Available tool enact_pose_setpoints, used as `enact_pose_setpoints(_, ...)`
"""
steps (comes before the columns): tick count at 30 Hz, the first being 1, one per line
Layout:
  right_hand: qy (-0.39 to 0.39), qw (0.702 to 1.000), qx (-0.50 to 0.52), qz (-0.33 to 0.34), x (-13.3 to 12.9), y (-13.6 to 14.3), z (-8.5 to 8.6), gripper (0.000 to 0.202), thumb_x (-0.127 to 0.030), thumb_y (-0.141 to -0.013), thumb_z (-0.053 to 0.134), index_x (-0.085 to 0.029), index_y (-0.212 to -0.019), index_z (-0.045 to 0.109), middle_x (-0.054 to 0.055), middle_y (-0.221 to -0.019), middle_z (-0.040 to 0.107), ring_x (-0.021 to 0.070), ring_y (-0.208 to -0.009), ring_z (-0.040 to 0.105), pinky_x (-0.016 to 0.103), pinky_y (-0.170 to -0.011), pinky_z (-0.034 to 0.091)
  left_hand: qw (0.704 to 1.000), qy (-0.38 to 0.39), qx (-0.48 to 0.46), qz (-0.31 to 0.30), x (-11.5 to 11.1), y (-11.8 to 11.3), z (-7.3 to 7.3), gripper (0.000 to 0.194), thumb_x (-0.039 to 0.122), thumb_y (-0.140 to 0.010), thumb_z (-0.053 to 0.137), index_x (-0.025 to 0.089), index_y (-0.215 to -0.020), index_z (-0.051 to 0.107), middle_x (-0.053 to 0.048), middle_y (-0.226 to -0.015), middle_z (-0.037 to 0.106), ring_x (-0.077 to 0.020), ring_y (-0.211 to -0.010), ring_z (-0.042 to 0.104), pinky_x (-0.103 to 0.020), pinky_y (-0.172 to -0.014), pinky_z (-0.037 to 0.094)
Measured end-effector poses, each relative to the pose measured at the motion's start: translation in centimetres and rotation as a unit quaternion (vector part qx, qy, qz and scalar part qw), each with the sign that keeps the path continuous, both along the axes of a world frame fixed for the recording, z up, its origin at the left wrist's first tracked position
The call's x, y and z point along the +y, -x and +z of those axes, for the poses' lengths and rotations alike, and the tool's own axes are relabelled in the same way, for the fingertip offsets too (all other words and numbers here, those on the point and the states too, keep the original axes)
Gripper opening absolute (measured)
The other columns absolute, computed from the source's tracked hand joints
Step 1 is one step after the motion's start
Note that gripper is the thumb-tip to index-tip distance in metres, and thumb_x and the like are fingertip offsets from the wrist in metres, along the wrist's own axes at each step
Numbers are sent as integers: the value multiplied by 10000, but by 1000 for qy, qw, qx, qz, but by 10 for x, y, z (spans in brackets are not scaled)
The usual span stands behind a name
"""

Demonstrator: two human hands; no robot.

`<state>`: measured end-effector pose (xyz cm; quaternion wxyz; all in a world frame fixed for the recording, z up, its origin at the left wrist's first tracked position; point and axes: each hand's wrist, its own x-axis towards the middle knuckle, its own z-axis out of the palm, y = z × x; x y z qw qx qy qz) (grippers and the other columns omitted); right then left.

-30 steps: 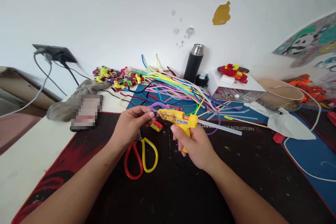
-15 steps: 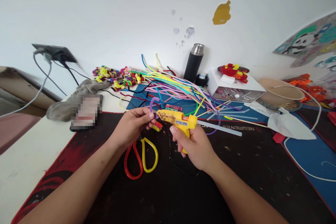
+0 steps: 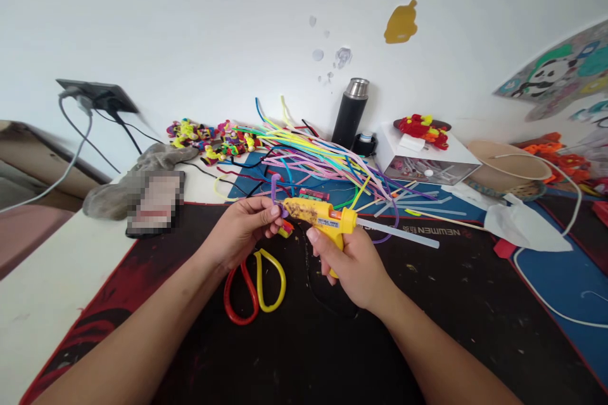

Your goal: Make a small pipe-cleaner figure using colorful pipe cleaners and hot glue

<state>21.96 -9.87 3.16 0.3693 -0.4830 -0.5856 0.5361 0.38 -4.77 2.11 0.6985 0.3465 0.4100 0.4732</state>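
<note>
While the right hand (image 3: 354,262) wraps the yellow glue gun (image 3: 319,215) above the tabletop (image 3: 427,304), the left hand (image 3: 242,228) has its grip pinching a purple pipe cleaner (image 3: 275,188) right at the nozzle: fingertips risk a burn, or the glue strings.

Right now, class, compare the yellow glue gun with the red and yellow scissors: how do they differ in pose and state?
The yellow plastic glue gun is lifted off the mat, gripped by the right hand; the red-and-yellow-handled scissors lie flat on the dark mat, untouched. The glue gun points its nozzle at the purple pipe cleaner pinched in the left hand; the scissors sit partly under that hand. Both have yellow plastic.
</note>
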Motion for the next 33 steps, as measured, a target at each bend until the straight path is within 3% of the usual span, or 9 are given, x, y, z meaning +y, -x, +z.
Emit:
enact_pose_setpoints(8, 3, 1000, -7, -10, -1, 0, 1, 520, -677, -991, 597, -208, -765, 594, -43, -504, 510, 104, -402, 490, 201, -401, 395, 1000, 2, -12, -9, 0, 1, 0, 388, 368, -561, 1084, 133, -661, 792, -38, -632, 721, -85, -525, 597, -169, -498, 455)
enact_pose_setpoints(33, -10, 1000, -10, -21, -2, 0, 2, 557, -706, -981, 595, -223, -704, 563, -37, -477, 502, 117, -404, 499, 222, -414, 393, 1000, 6, -14, -22, 0, 0, -4, 377, 354, -592, 1071, 129, -665, 778, -39, -636, 709, -93, -527, 588, -187, -503, 454)
